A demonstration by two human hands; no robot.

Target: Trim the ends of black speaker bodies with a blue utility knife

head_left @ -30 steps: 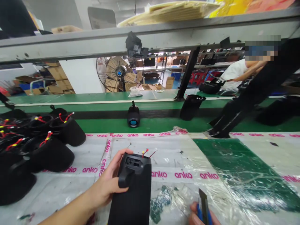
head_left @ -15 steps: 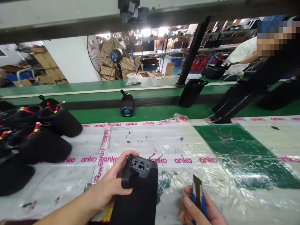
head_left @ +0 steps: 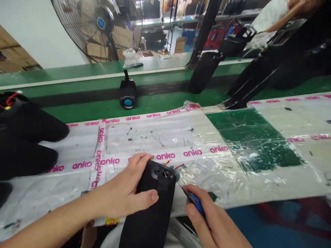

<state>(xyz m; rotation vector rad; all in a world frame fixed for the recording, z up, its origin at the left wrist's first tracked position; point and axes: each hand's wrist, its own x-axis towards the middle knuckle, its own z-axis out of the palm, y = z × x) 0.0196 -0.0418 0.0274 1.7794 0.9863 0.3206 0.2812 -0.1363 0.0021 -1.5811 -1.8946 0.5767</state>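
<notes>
My left hand (head_left: 128, 193) is wrapped round a black fabric-covered speaker body (head_left: 152, 210), thumb across its front, at the near edge of the bench. Red and black wires (head_left: 173, 166) stick out of the speaker's plastic top end. My right hand (head_left: 212, 220) is closed on a blue utility knife (head_left: 194, 199), whose blade tip points at the speaker's upper right side, close to it.
Clear plastic sheets with pink "anko" tape (head_left: 168, 156) cover the bench. More black speaker bodies (head_left: 28, 137) lie piled at the left. A finished speaker (head_left: 127, 94) and a tall black one (head_left: 203, 70) sit on the green conveyor. A fan (head_left: 103, 27) stands behind; another person (head_left: 281, 20) works far right.
The view has tipped downward. My right hand has brought the knife left and tilted its blade toward the speaker's top. My left hand still holds the speaker, now lower and nearer me.
</notes>
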